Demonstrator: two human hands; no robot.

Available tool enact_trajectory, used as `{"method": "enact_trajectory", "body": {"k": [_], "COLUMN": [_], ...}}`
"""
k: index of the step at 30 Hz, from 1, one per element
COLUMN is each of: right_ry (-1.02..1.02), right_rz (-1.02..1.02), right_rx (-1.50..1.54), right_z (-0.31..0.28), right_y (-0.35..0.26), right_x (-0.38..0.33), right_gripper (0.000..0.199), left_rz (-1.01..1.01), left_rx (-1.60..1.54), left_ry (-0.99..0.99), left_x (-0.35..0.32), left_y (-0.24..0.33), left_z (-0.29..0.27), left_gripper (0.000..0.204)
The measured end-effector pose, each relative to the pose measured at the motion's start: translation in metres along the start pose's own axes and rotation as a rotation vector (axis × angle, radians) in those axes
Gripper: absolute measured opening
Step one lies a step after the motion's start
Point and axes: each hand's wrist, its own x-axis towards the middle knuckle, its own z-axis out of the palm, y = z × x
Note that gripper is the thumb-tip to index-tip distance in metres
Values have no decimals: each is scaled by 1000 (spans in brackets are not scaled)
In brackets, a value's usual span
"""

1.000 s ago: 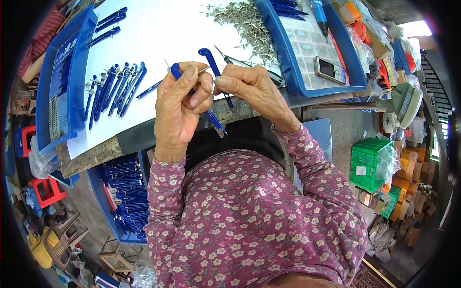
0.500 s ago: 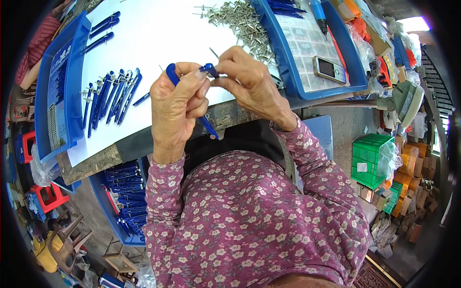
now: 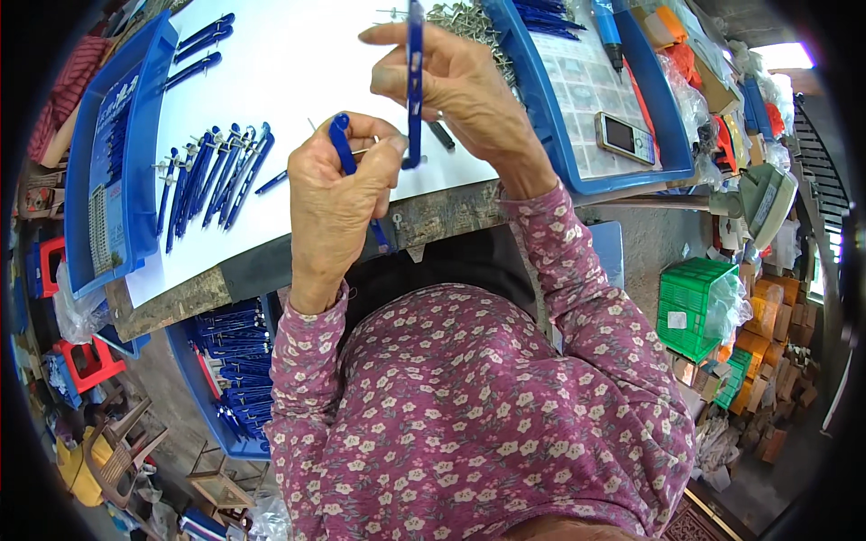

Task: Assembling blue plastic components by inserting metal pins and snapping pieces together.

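My left hand (image 3: 338, 194) is closed over the table's front edge, gripping a blue plastic strip (image 3: 342, 142) with a rounded, curved top; its lower end sticks out below the palm. A second long blue strip with slots (image 3: 415, 81) stands upright, its lower end at my left thumb and fingertip. A thin metal pin also shows by those fingers. Behind the upright strip, my right hand (image 3: 474, 104) is raised with its fingers apart, near the pile of small metal parts (image 3: 465, 20). Several blue strips with metal parts fitted (image 3: 212, 180) lie in a row on the white sheet (image 3: 298, 63).
Blue trays stand at left (image 3: 144, 198) and right (image 3: 577, 185); the right one holds a mobile phone (image 3: 625, 137) and a blue dark-tipped tube (image 3: 608, 36). A lower tray (image 3: 203, 388) holds many blue strips. A person's striped sleeve (image 3: 68, 81) shows far left. A green crate (image 3: 695, 311) stands right.
My right hand has let go of the blue strip and moved up towards the metal parts, fingers spreading. The strip has swung from end-on to upright. My left hand has shifted slightly right.
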Motion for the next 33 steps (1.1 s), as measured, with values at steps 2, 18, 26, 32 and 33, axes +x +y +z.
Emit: {"method": "enact_trajectory", "body": {"k": [2,18,26,32,33], "right_ry": [-84,15,-424,-512,-513], "right_rz": [14,-21,281,342,342], "right_rx": [34,-221,284,499,499], "right_z": [2,20,8,6,8], "right_y": [1,25,12,9,9], "right_x": [0,9,4,-5,-7], "right_gripper": [61,48,66,51,51], "left_rz": [82,152,185,279,288], "left_rx": [157,22,275,464,406], "left_ry": [99,51,89,148,170], "left_x": [2,0,-2,3,4], "left_y": [1,20,12,5,3], "left_z": [-3,-8,-13,-19,-20], "left_gripper": [8,8,7,7,8]}}
